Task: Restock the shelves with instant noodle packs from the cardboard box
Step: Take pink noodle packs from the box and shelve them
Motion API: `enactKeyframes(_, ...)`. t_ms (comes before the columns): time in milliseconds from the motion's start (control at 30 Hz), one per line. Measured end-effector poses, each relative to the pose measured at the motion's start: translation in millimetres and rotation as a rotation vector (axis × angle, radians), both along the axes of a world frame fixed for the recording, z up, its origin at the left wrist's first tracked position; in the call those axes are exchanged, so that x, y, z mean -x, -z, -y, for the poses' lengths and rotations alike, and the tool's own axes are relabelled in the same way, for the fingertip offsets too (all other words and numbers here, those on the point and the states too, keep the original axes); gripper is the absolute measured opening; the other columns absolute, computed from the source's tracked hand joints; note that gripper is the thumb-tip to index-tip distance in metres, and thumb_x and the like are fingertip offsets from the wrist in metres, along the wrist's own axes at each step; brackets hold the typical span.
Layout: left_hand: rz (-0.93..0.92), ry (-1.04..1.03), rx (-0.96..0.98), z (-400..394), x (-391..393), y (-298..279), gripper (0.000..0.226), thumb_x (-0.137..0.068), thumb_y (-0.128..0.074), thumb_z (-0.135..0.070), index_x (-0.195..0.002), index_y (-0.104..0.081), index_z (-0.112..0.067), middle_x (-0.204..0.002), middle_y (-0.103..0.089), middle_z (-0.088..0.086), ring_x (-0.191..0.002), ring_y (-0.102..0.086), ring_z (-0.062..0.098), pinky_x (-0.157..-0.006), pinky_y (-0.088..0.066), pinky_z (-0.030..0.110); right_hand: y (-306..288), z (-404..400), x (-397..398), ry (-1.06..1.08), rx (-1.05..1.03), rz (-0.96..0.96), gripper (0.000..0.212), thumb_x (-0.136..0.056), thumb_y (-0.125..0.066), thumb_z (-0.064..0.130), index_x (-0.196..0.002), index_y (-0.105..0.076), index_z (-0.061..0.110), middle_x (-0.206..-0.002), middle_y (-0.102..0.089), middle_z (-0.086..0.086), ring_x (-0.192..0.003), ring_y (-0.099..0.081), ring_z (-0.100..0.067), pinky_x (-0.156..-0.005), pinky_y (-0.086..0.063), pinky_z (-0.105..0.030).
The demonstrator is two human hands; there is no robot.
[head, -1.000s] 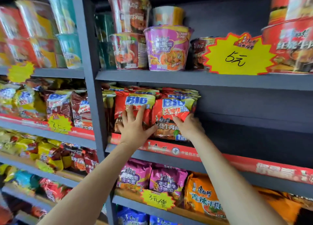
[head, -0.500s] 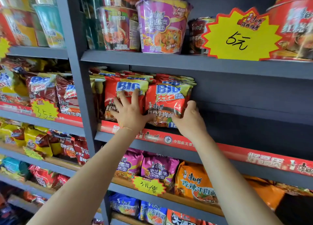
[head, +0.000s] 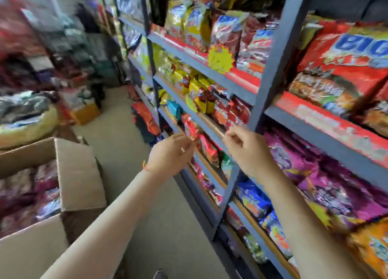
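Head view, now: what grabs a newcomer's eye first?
Two bare forearms reach up the middle, the left hand and right hand hanging empty with loosely curled fingers in front of the grey metal shelving. At upper right sits a big red "BIG" noodle pack on a red-edged shelf, with a yellow starburst price tag to its left. At lower left stands the open brown cardboard box with packs inside.

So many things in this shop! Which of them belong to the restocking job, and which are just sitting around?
Part of the job:
- cardboard box, open, packs inside
- red BIG noodle packs on the shelf
- grey shelving
- left hand and right hand, both holding nothing

Just lying about:
- yellow price tag
- purple packs lower down
- blurred goods across the aisle
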State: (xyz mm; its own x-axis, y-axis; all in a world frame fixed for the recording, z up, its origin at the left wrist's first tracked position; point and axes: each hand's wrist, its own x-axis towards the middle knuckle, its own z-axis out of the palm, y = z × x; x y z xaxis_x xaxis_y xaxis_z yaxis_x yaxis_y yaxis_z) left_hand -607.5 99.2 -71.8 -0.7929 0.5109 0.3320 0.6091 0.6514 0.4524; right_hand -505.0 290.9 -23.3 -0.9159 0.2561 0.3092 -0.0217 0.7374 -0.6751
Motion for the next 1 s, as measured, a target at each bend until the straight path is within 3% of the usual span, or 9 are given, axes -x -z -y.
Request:
enactKeyframes(133, 0.122, -0.328, 0.069, 133.9, 21.6, 46.3, 0.027, -0.092, -0.051, -0.04, -0.084, -0.066, -0.019, -0.086, -0.063, -0.002, -0.086, -0.062, 0.025, -0.071, -0.048, 0.035, 51.4, 93.1, 83.1, -0.215, -0.001, 0.168, 0.018, -0.095, -0.056, 0.02, -0.079, -0.062, 0.015, -0.065, -0.06, 0.002, -0.06, -0.055, -0.012, -0.064, -0.045, -0.033)
enactKeyframes(233, 0.192, -0.539, 0.079, 232.7, 30.1, 77.8, 0.024, -0.093, -0.053, -0.04, -0.087, -0.067, -0.021, -0.086, -0.063, -0.003, -0.088, -0.064, 0.024, -0.068, -0.044, 0.032, 81.4, 183.1, 136.6, -0.383, -0.007, 0.272, 0.022, -0.089, -0.053, 0.034, -0.077, -0.061, 0.017, -0.063, -0.062, -0.003, -0.059, -0.06, -0.024, -0.063, -0.052, -0.043)
enactKeyframes(333, 0.259, -0.751, 0.045, 324.8, 36.6, 114.1, 0.045, -0.082, -0.038, -0.054, -0.088, -0.07, -0.022, -0.09, -0.067, 0.001, -0.089, -0.065, 0.026, -0.067, -0.044, 0.033, 111.8, 274.7, 178.6, -0.543, -0.018, 0.4, 0.021, -0.093, -0.055, 0.028, -0.076, -0.061, 0.017, -0.066, -0.063, -0.005, -0.064, -0.06, -0.027, -0.068, -0.053, -0.046)
enactKeyframes(400, 0.306, -0.851, 0.051, 378.3, 41.1, 140.2, 0.044, -0.083, -0.039, -0.052, -0.089, -0.068, -0.02, -0.09, -0.065, 0.004, -0.091, -0.064, 0.029, -0.071, -0.047, 0.036, 131.3, 331.7, 201.7, -0.621, -0.023, 0.481, 0.022, -0.095, -0.054, 0.026, -0.076, -0.061, 0.018, -0.068, -0.063, -0.003, -0.067, -0.06, -0.025, -0.071, -0.054, -0.045)
enactKeyframes(533, 0.434, -0.986, 0.071, 451.5, 52.6, 182.7, 0.02, -0.094, -0.055, -0.03, -0.093, -0.07, -0.017, -0.094, -0.065, 0.006, -0.095, -0.063, 0.031, -0.074, -0.048, 0.037, 171.0, 431.2, 240.8, -0.718, 0.003, 0.623, 0.018, -0.098, -0.053, 0.025, -0.082, -0.062, 0.021, -0.076, -0.066, 0.001, -0.072, -0.063, -0.019, -0.072, -0.052, -0.036)
enactKeyframes(767, 0.765, -0.937, 0.194, 512.9, 79.4, 232.2, 0.029, -0.094, -0.048, -0.044, -0.101, -0.068, -0.024, -0.105, -0.068, 0.001, -0.098, -0.065, 0.026, -0.079, -0.051, 0.033, 250.6, 537.7, 290.5, -0.705, -0.126, 0.903, 0.021, -0.096, -0.055, 0.026, -0.114, -0.053, 0.016, -0.104, -0.057, -0.002, -0.096, -0.058, -0.024, -0.074, -0.04, -0.029)
enactKeyframes(800, 0.78, -0.917, 0.201, 515.4, 84.4, 234.4, 0.03, -0.094, -0.047, -0.045, -0.103, -0.067, -0.024, -0.106, -0.068, 0.002, -0.099, -0.064, 0.026, -0.079, -0.051, 0.033, 262.3, 548.2, 297.9, -0.63, -0.06, 0.943, 0.022, -0.094, -0.058, 0.024, -0.111, -0.049, 0.015, -0.098, -0.055, -0.003, -0.092, -0.057, -0.025, -0.072, -0.039, -0.03)
enactKeyframes(867, 0.783, -0.904, 0.172, 518.7, 92.8, 238.3, 0.029, -0.095, -0.047, -0.044, -0.103, -0.067, -0.024, -0.105, -0.068, 0.003, -0.098, -0.064, 0.027, -0.077, -0.05, 0.034, 281.3, 565.3, 316.5, -0.361, 0.335, 1.023, 0.02, -0.088, -0.063, 0.018, -0.104, -0.055, 0.008, -0.094, -0.058, -0.007, -0.092, -0.059, -0.025, -0.076, -0.048, -0.033)
enactKeyframes(1000, 0.864, -0.916, -0.012, 525.8, 104.9, 243.5, 0.027, -0.096, -0.049, -0.042, -0.105, -0.069, -0.024, -0.103, -0.07, 0.0, -0.094, -0.065, 0.023, -0.077, -0.054, 0.034, 296.3, 577.6, 356.7, 0.098, 1.175, 1.033, 0.019, -0.093, -0.062, 0.017, -0.11, -0.06, 0.011, -0.133, -0.054, -0.015, -0.123, -0.054, -0.027, -0.108, -0.046, -0.039)
